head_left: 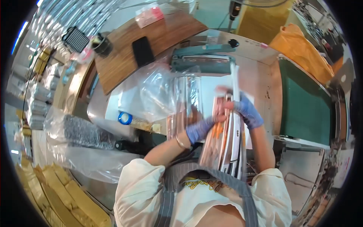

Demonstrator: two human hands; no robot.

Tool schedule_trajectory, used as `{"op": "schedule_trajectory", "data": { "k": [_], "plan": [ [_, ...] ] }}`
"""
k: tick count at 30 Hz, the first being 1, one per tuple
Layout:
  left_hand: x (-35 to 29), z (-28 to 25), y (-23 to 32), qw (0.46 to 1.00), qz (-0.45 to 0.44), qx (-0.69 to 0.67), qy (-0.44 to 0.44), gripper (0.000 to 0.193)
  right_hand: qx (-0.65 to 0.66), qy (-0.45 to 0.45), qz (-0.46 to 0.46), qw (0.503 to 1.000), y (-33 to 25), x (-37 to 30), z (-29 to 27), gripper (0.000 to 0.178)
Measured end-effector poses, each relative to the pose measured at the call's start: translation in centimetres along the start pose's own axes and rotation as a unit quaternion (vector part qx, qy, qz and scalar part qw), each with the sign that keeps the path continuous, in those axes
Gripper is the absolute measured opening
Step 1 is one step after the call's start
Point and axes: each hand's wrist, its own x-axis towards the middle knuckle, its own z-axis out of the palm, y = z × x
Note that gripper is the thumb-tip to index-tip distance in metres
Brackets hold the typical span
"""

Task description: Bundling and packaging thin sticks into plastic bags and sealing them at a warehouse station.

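Observation:
Both my hands wear purplish-blue fingerless gloves and grip a bundle of long, flat plastic-sleeved packs [217, 142] in front of my chest. My left hand [204, 128] closes around the bundle's left side, near its upper part. My right hand [246, 110] wraps the right side, where white and dark edges show; its fingertips are blurred. The bundle stands with its lower end close to my apron. Beyond it lie more clear-sleeved packs [188, 90] and a crumpled clear plastic bag [157, 85]. Past these sits a green heat sealer [204, 63] with a long arm.
A brown wooden board [117, 56] holds a black phone [143, 51], a pink-and-white packet [150, 17] and a dark cup [101, 46]. A blue-rimmed tape roll [124, 118] lies left. Plastic-wrapped stock [87, 130] stands left; a green panel [304, 100] lies right.

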Motion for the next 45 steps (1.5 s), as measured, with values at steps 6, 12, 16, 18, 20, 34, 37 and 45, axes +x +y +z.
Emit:
{"op": "schedule_trajectory", "data": {
  "k": [6,12,16,18,20,34,37,45],
  "plan": [
    [-5.7,-6.6,-6.2,0.77,0.413,0.274,0.402,0.035,0.031,-0.138,0.042,0.989,7.0,5.2,4.7,0.026],
    [-14.8,-16.3,8.4,0.328,0.444,0.657,0.514,0.034,0.041,-0.276,0.114,0.953,9.2,7.2,14.7,0.023],
    [-15.7,-9.9,6.6,0.376,0.106,0.837,0.383,0.064,0.037,-0.226,0.085,0.97,13.8,7.7,13.2,0.025],
    [-16.8,-10.5,1.7,0.222,0.123,0.93,0.265,0.058,0.065,-0.228,0.049,0.97,13.3,7.7,13.2,0.035],
    [-17.2,-8.2,-1.2,0.319,0.227,0.874,0.288,0.07,0.085,-0.165,0.126,0.974,9.9,5.6,13.2,0.054],
    [-5.6,0.6,0.1,0.275,0.322,0.903,0.071,0.063,-0.03,0.227,-0.115,0.967,17.2,-2.2,-0.8,0.092],
    [-4.3,-1.8,-3.2,0.296,0.321,0.899,0.032,0.058,0.053,0.277,-0.036,0.959,11.2,-6.9,2.8,0.086],
    [9.8,-20.7,-8.7,0.971,0.227,0.077,-0.02,0.05,-0.06,0.296,-0.109,0.947,12.3,-5.0,1.7,0.071]
  ]
}}
